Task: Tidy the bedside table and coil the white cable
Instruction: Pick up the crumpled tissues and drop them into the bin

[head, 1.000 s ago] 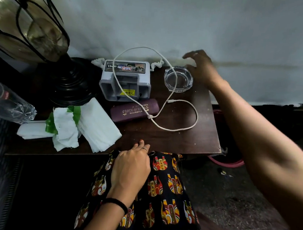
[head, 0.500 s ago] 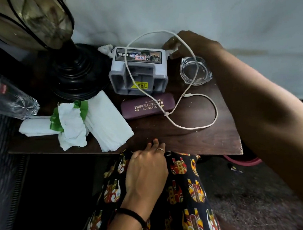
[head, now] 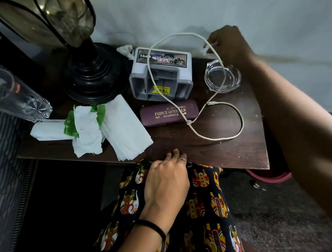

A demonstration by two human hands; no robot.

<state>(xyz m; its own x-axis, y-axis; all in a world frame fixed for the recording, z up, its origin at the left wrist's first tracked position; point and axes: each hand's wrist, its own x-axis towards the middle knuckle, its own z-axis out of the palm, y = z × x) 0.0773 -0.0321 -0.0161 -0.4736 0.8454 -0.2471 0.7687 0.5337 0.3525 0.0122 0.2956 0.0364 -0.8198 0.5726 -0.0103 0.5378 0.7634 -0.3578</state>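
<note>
Right hand (head: 230, 43) pinching the white cable (head: 216, 86) at the back of the bedside table (head: 228, 150).

Its fingers curl round the cable near the wall (head: 190, 8), though the exact grip is hard to see. The cable loops over the grey box (head: 161, 75), glass ashtray (head: 222, 76) and glasses case (head: 169, 112). The left hand (head: 166, 181) rests relaxed on the lap, fingertips at the table edge. Half a second ago the right hand was lower, by the box's corner; it has lifted the cable.

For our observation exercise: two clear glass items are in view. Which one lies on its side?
The drinking glass at the far left lies on its side; the glass ashtray sits upright by the right hand.
</note>
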